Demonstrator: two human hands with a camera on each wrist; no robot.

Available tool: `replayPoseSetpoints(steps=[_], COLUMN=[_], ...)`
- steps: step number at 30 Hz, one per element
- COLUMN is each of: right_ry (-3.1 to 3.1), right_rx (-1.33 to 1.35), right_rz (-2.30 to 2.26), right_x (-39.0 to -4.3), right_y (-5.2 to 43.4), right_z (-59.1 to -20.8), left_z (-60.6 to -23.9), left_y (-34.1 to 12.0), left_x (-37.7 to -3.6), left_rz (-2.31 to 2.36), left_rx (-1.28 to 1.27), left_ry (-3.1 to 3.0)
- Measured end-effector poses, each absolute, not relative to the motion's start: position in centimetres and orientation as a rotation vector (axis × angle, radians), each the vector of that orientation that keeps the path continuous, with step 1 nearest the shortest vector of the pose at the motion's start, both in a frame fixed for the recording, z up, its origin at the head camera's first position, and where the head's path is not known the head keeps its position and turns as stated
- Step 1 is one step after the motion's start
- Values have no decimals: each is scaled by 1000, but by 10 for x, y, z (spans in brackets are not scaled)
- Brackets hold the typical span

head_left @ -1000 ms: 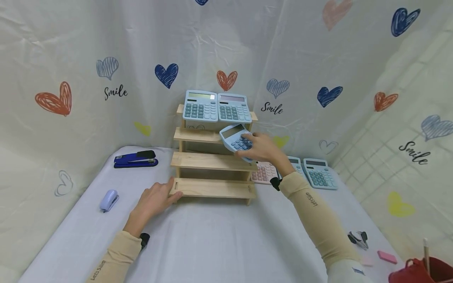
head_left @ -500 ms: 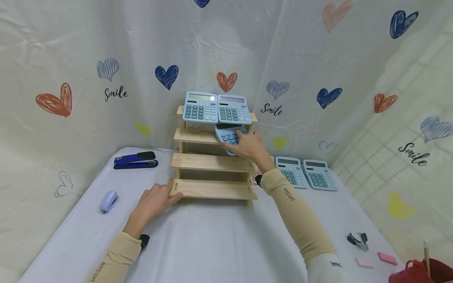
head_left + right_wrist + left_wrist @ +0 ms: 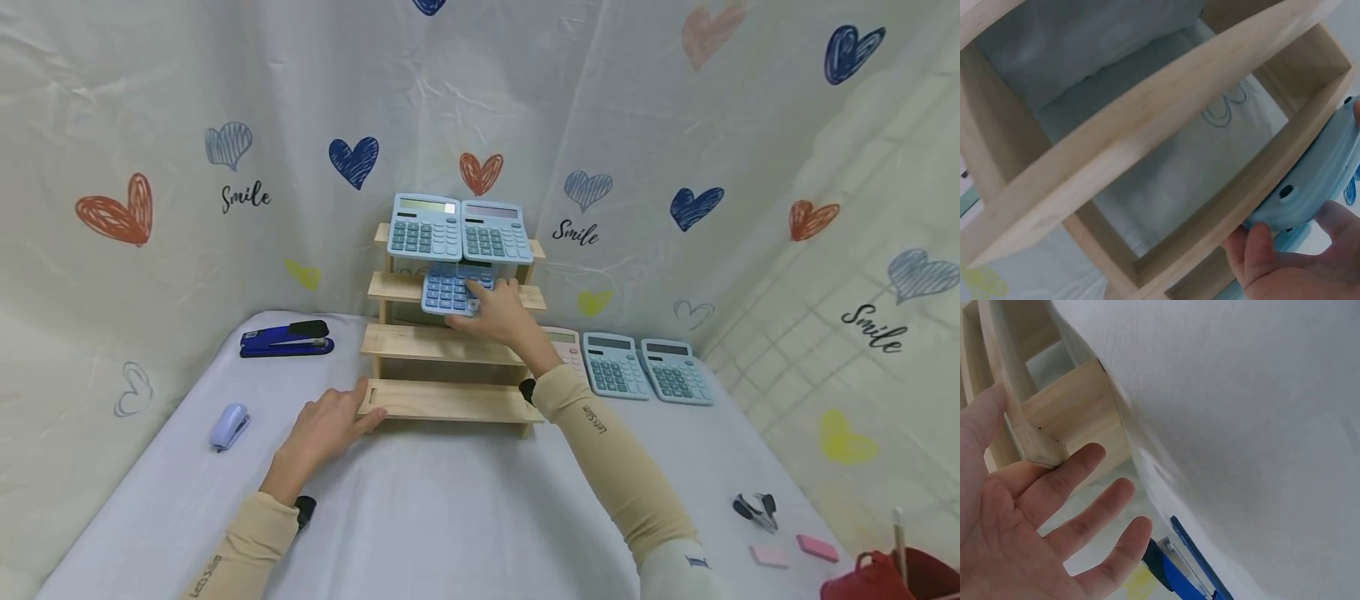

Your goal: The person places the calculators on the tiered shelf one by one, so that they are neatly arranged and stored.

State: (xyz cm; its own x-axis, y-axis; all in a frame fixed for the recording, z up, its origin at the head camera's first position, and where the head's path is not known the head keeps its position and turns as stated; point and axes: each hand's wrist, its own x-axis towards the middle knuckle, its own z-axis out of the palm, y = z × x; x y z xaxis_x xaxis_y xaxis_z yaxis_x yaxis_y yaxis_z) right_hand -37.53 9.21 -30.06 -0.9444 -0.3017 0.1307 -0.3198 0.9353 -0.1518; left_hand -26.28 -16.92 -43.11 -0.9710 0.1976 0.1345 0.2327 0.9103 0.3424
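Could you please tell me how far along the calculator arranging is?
Apparently done: two blue calculators sit side by side on the top shelf. In hand: the right hand holds another blue calculator at the second shelf. Probably left: the pink calculator and two more blue ones on the table.

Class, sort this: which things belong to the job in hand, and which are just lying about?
Job, apparently:
wooden stand
calculator in the right hand
top-shelf calculators
likely table calculators

Lying about:
blue stapler
lilac stapler
staple remover
pink blocks
red container
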Motion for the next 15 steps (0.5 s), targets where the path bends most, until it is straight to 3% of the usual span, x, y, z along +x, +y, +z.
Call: replayPoseSetpoints(steps=[15], right_ry=[-2895], right_rx=[686], right_rz=[289], right_x=[-382], right_y=[65], right_z=[-314], left_z=[-433], left_y=[-170], left_x=[-266], left_rz=[-553], left_rx=[-332], left_ry=[-2987])
